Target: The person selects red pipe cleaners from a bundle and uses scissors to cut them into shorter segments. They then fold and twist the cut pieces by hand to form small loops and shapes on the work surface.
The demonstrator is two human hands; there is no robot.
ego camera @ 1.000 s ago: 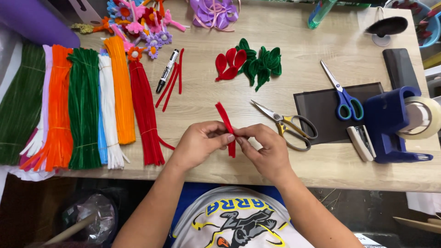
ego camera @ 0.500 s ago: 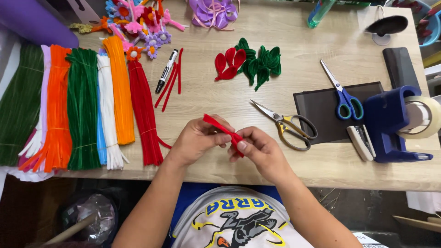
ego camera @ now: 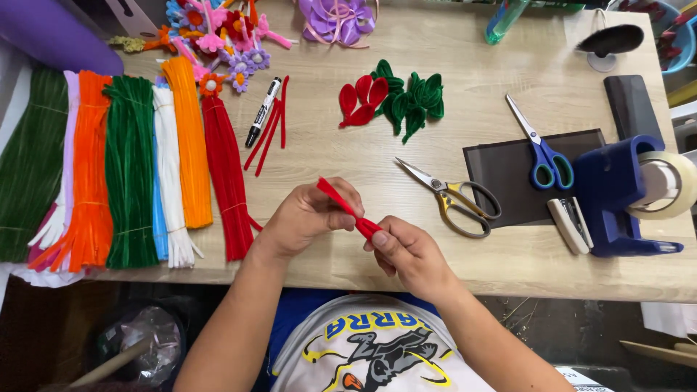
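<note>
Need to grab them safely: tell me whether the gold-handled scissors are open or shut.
Open: the gold-handled scissors lie flat on the table, blades parted.

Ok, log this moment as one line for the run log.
left hand: pinches red pipe cleaner | right hand: pinches its other end | above table edge | gold scissors nearby

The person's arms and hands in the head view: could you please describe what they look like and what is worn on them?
Both forearms are bare to the bottom edge of the picture, with no sleeves showing. The left hand and the right hand wear no gloves, and I see no rings, watch or bracelet.
</note>
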